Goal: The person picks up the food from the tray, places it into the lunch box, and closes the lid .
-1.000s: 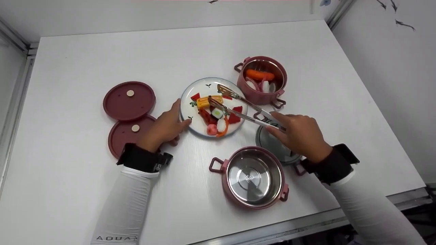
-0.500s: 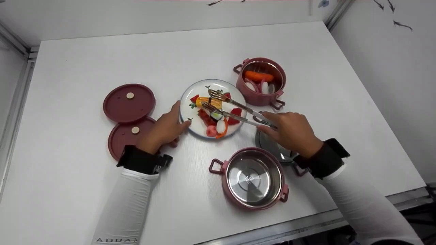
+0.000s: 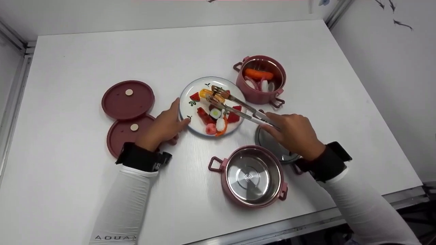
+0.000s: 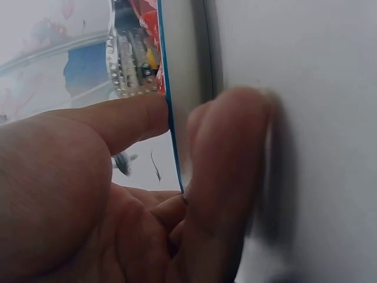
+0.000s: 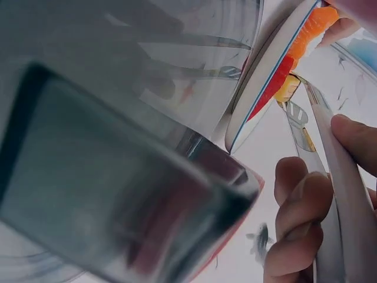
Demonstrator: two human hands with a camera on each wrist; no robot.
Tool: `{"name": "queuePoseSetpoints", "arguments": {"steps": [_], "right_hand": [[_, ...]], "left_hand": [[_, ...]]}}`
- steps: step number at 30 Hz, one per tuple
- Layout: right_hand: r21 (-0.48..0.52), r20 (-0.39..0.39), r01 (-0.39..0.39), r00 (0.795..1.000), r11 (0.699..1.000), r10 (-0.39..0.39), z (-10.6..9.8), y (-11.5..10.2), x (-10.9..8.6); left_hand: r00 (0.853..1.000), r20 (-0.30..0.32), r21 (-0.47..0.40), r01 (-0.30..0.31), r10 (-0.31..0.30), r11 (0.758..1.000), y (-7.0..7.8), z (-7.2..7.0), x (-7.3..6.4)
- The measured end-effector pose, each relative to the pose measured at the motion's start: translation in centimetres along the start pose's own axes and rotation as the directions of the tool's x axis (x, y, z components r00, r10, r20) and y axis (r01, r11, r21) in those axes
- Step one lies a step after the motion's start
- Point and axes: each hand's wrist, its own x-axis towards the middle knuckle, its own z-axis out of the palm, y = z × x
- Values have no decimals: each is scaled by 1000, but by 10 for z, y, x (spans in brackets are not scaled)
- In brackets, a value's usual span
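My left hand [image 3: 163, 126] pinches the left edge of a white plate [image 3: 197, 84] with a blue rim; its thumb lies over the rim [image 4: 168, 88]. Metal tongs [image 3: 253, 115] are gripped in my right hand [image 3: 295, 134], with finger and thumb on opposite arms [image 5: 333, 218]. The tong tips reach over the plate to a yellow food piece [image 3: 206, 93], which sits tilted between them. Below it on the plate lie a sushi roll [image 3: 215, 113], a red-brown piece [image 3: 205, 116], a pink piece [image 3: 211, 128], a white piece with an orange strip [image 3: 221, 125] and a red piece [image 3: 234, 115].
Behind the plate on the right stands a dark pink pot [image 3: 257, 97] holding a carrot [image 3: 259, 74] and pale pieces. Another pot [image 3: 252, 177] is in front, its steel inside showing. A see-through round lid [image 3: 272, 144] lies under my right hand. Two dark red lids [image 3: 117, 105] overlap at left.
The tongs first shifted left over the plate, then back slightly right. The yellow piece has turned from nearly level to slanting between the tips. My left hand stays at the rim.
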Motion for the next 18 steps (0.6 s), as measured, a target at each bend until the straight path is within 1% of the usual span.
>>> {"name": "queuePoseSetpoints", "arguments": {"steps": [3, 5, 8, 11, 14, 18], "right_hand": [[22, -68, -3, 998, 1000, 4, -7, 7, -9], [31, -123, -16, 992, 999, 19, -14, 14, -15], [33, -206, -51, 977, 998, 57, -26, 26, -19], [13, -265, -95, 959, 995, 95, -36, 40, -23], [-15, -294, -138, 947, 990, 128, -41, 52, -25], [-31, -286, -186, 943, 982, 169, -40, 61, -29]], "left_hand": [[1000, 9, 8, -13, 13, 1000, -1, 2, 1], [1000, 9, 16, -15, 15, 1000, 0, 2, 2], [1000, 2, 15, -18, 18, 1000, 2, -1, 3], [1000, -5, 12, -17, 17, 1000, 2, -1, 4], [1000, 0, 3, -8, 8, 1000, 1, 0, 5], [1000, -5, -2, -4, 4, 1000, 0, 3, 6]]}}
